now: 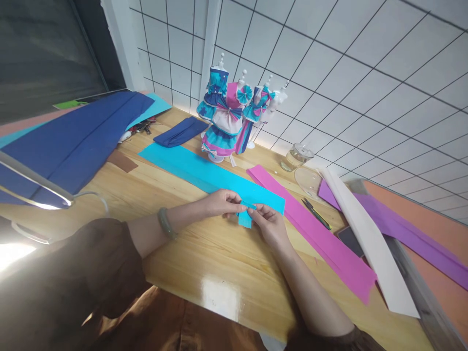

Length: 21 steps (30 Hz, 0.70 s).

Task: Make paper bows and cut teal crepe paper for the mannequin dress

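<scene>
A small piece of turquoise crepe paper (244,220) is pinched at its upper part between both hands, its lower end hanging free. My left hand (224,204) closes thumb and fingers on its left side; the wrist wears a green bangle. From the right, my right hand (268,222) grips the same piece with thumb and forefinger. Just behind the hands, a long turquoise paper strip (197,168) lies flat. To the right of my right hand runs a long pink paper strip (321,239).
Small dress forms in paper dresses (228,117) stand at the back beside folded navy paper (181,131). A glass jar (297,157), a pen (316,214), and white (373,243) and purple strips (409,236) are right. Large navy paper (73,141) covers the left.
</scene>
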### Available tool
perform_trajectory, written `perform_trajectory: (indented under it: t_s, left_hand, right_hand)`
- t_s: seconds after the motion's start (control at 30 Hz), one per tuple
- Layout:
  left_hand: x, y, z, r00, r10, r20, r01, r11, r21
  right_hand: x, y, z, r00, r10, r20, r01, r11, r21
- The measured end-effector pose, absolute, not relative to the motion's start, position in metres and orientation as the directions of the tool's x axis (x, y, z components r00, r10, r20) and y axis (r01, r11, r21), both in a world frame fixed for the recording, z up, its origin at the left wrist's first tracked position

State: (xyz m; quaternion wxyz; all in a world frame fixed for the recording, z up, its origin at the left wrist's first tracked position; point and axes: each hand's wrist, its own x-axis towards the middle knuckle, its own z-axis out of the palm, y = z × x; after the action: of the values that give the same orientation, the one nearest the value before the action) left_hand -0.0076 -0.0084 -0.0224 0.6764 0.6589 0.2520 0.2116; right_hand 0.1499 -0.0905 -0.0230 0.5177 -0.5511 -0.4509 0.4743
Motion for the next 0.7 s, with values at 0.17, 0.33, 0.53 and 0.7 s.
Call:
perform_trajectory:
  t_s: [0.17,0.33,0.53,0.7]
  left_hand:
    - [-0.0066,-0.0094,-0.0239,0.824,0.559,-0.086,0.057,0.069,0.996]
    - [-0.0054,-0.0095,-0.0248,0.806,0.585,-0.090,0.046,0.089,0.995]
    - [-0.0052,-0.0084,-0.0283,0.821,0.567,-0.061,0.017,0.082,0.997]
    - [-0.0041,-0.0071,-0.0300,0.800,0.599,-0.037,-0.041,0.116,0.992]
  right_hand:
    - [0.1486,-0.0915,-0.0223,0.152,0.987,-0.042,0.049,-0.050,-0.998]
    - [0.1481,-0.0922,-0.0212,0.156,0.988,-0.003,0.105,-0.020,-0.994]
    - [0.1476,-0.0928,-0.0211,0.128,0.991,0.037,0.151,0.017,-0.988]
    - [0.1471,-0.0933,-0.0201,0.109,0.992,0.061,0.139,0.045,-0.989]
